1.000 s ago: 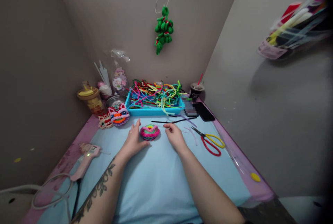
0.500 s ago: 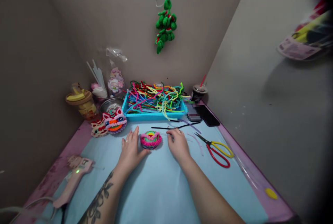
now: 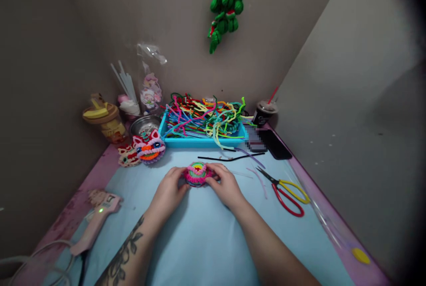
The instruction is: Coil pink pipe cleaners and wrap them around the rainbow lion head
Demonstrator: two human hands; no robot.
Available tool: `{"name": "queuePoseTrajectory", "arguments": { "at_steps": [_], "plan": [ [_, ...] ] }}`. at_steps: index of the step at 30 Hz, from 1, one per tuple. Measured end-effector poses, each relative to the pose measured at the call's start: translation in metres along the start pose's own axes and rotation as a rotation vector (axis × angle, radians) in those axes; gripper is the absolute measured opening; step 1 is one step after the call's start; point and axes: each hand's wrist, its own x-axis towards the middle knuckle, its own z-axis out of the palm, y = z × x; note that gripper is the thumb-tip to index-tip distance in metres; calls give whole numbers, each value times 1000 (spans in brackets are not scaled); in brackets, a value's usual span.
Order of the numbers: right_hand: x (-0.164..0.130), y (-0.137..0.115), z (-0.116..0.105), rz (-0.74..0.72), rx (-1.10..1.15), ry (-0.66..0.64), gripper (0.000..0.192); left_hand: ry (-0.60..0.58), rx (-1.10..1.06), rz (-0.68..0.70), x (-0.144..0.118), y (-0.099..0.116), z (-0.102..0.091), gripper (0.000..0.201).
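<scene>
A small round pipe-cleaner piece (image 3: 197,175), pink with green, yellow and red at its middle, is at the centre of the light blue mat (image 3: 203,237). My left hand (image 3: 171,187) grips its left side between thumb and fingers. On the opposite side my right hand (image 3: 224,184) pinches its right edge. Behind the piece lie black pipe cleaners (image 3: 229,159). Right of my right hand rest a thin lilac strip (image 3: 262,183) and scissors (image 3: 279,190) with one red and one yellow handle.
A blue tray (image 3: 203,143) of colourful pipe cleaners stands at the back. Left of it are finished lion-head pieces (image 3: 150,149), a metal bowl (image 3: 145,126) and a lidded cup (image 3: 106,122). A pink glue gun (image 3: 96,224) lies front left, a black phone (image 3: 275,144) back right.
Both hands have closed in on the pink piece. My right hand came leftward from the black pipe cleaners, and my left fingers bent onto the edge. The view has shifted slightly.
</scene>
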Motion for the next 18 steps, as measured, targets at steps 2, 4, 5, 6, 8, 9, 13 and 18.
{"name": "queuePoseTrajectory", "arguments": {
  "at_steps": [2, 4, 5, 6, 8, 9, 13, 18],
  "plan": [
    [0, 2, 0, -5, 18, -2, 37, 1, -3, -3, 1, -3, 1, 39],
    [0, 5, -2, 15, 20, 5, 42, -7, -4, -16, 1, -5, 2, 39],
    [0, 7, -3, 35, 22, 16, 45, -9, 0, -22, 1, -6, 3, 39],
    [0, 9, -5, 61, 23, 33, 50, -11, 6, -24, 2, -7, 3, 38],
    [0, 12, -8, 111, 21, 79, 56, -9, 22, -19, 2, -9, 4, 37],
    [-1, 13, -10, 134, 11, 96, 57, -9, 29, -13, 1, -9, 5, 38],
    [-2, 8, -13, 182, -99, 78, 45, -4, 43, 11, 0, -10, 6, 41],
    [-4, 1, -11, 127, -141, 50, 39, 8, 55, -33, -2, -11, 8, 59]
  ]
}}
